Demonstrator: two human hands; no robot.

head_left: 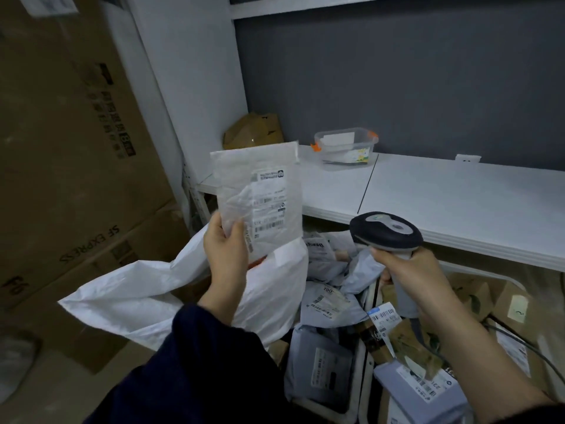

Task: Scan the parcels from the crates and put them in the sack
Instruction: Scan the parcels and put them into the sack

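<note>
Parcel (pixel 260 200) above sack (pixel 171 292), crates (pixel 363 356) perhaps full.

1. The single head camera is looking forward and down from the person's head, toward a white shelf (pixel 428 194) and grey wall (pixel 397 71).
2. It is sitting close above both forearms, with the left hand (pixel 224 243) and right hand (pixel 406 276) filling the lower middle.
3. Its wide angle is bending the cardboard boxes (pixel 70 148) at the left edge.

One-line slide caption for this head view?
Left hand holds a white parcel up to the scanner gripped in the right hand, above the sack.
</note>
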